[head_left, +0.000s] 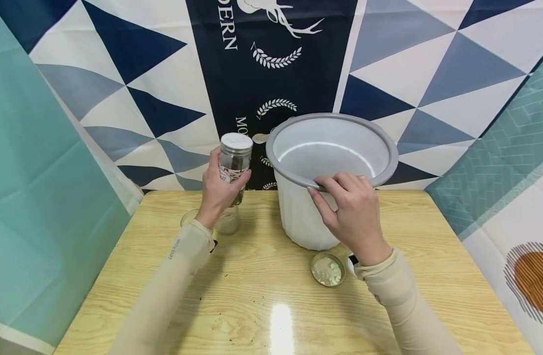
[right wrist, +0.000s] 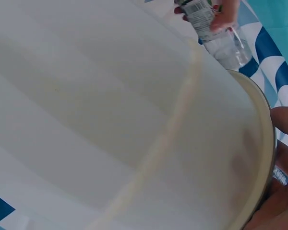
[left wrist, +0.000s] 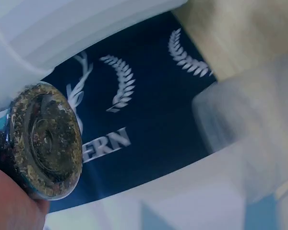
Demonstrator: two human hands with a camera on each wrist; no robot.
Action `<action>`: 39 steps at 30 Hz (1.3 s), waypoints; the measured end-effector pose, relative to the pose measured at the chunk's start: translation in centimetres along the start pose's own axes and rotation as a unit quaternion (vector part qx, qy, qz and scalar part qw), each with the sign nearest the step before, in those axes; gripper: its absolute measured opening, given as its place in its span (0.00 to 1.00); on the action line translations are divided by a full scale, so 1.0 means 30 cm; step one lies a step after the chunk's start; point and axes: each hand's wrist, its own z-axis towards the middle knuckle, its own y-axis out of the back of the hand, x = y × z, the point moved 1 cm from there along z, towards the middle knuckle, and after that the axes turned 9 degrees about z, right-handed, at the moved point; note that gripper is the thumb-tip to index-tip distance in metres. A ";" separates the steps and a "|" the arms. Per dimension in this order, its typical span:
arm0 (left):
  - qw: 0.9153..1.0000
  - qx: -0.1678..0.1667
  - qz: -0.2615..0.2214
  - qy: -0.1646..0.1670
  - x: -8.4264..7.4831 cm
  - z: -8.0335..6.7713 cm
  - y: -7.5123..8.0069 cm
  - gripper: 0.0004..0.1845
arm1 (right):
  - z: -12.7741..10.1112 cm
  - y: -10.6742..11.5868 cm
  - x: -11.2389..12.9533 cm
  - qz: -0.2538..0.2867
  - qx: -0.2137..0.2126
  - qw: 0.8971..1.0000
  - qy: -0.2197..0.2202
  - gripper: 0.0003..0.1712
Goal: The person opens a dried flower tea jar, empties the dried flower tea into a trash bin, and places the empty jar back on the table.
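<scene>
The left hand (head_left: 218, 190) had its grip wrapped round a clear cylindrical spice jar with a white screw lid (head_left: 235, 162), holding it upright above the pale wooden desk (head_left: 253, 305), just left of the large white plastic bucket with a grey rim (head_left: 298, 217); the left wrist view showed the jar's base (left wrist: 45, 139) packed with dark, flaky contents. The right hand (head_left: 353, 214) rested on the bucket's near rim, fingers curled over the grey lip and thumb against the outer wall, steadying it. By the look of it, the step in hand was bringing the jar to the bucket while the bucket was held firm. The lid appeared to be on, so a next move would likely call for opening it, and with both hands occupied, one would have to let go first. Under the left hand stood a clear glass tumbler (head_left: 229, 222), directly below the raised jar and near enough to be knocked if the hand came down. A small round tin of whitish bits (head_left: 327, 269) lay on the desk just before the bucket, close to the right wrist's beige sleeve (head_left: 400, 291). A patterned blue-and-white cloth (head_left: 271, 64) hung behind.
</scene>
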 end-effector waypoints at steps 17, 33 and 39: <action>0.946 0.034 0.162 -0.278 -0.381 -0.050 0.155 0.43 | 0.172 0.105 0.106 0.118 0.029 0.993 -0.014 0.28; 0.915 0.041 0.204 -0.347 -0.466 -0.153 0.145 0.44 | 0.204 0.048 0.166 0.078 -0.012 0.997 0.020 0.33; 0.926 0.155 0.071 -0.338 -0.478 -0.158 0.150 0.40 | 0.194 0.061 0.157 0.142 -0.044 0.983 0.111 0.33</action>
